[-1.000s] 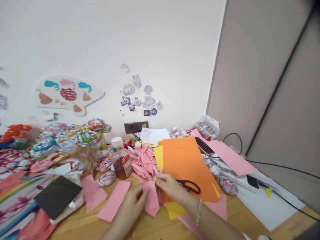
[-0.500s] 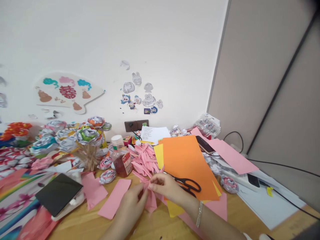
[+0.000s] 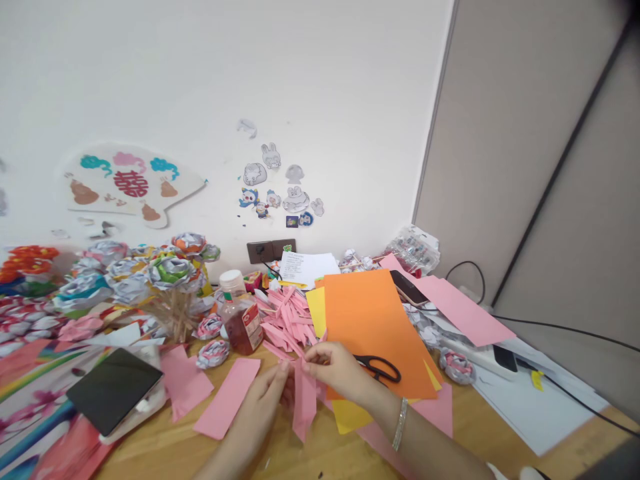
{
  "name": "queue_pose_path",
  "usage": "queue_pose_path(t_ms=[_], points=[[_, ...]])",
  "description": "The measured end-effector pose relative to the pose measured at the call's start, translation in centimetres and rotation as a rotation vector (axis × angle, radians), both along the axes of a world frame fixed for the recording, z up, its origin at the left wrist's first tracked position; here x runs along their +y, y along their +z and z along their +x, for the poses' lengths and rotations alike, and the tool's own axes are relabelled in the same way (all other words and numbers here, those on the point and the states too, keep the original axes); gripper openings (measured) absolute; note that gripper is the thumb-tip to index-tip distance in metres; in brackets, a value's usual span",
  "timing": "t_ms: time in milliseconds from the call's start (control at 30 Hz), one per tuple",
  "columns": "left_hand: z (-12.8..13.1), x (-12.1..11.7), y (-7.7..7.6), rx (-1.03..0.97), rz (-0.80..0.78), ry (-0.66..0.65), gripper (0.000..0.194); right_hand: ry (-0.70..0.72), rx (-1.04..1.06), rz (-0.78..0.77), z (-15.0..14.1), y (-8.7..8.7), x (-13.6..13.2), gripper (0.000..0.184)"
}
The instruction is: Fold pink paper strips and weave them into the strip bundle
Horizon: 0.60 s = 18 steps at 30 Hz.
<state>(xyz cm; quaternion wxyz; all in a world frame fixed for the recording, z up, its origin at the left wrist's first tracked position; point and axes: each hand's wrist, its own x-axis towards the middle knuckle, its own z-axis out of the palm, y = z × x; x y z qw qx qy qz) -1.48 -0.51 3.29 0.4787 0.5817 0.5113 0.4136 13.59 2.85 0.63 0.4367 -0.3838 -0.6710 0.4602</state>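
A folded strip of pink paper [image 3: 304, 403] hangs between my two hands, its lower end pointing down toward the table. My left hand [image 3: 273, 393] pinches it from the left, with some fingers hidden behind the paper. The thumb and fingers of my right hand [image 3: 336, 367] close on its upper right edge. Just beyond my hands lies a pile of folded pink strips [image 3: 287, 313]. A flat pink rectangle [image 3: 227, 399] rests left of my left hand. Black-handled scissors [image 3: 380, 368] lie on the orange paper [image 3: 367, 320], partly covered by my right hand.
A bottle of reddish liquid [image 3: 241, 320] stands behind my left hand. Several paper flowers [image 3: 173, 272] crowd the left back. A dark tablet-like object [image 3: 115, 390] lies at left. A phone [image 3: 407, 288], white sheets [image 3: 537, 410] and cables [image 3: 575, 327] are at right.
The pink paper now hangs longer and narrower between my hands, its lower end further down. My right hand has shifted slightly right, my left slightly left. The view has moved a little.
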Motion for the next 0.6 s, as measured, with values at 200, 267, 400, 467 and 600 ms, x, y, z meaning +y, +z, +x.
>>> queue_pose_path(t_ms=[200,267,400,467,600], points=[[-0.4,0.9,-0.8,-0.107,-0.151,-0.161,0.04,-0.053,-0.133,0.147,-0.2,1.0,-0.9,0.014],[-0.5,1.1,-0.9,-0.089,-0.156,-0.19,0.042,-0.084,-0.199,0.224,-0.2,1.6,-1.3,0.012],[-0.4,1.2,-0.9,-0.03,-0.106,-0.168,0.039,-0.087,-0.248,0.3,-0.2,2.2,-1.9,0.011],[-0.4,1.1,-0.8,-0.008,-0.093,-0.167,0.037,-0.081,-0.23,0.293,-0.2,2.1,-1.7,0.012],[-0.4,0.9,-0.3,0.039,-0.052,-0.193,0.034,-0.082,-0.126,0.164,-0.2,1.6,-1.1,0.01]])
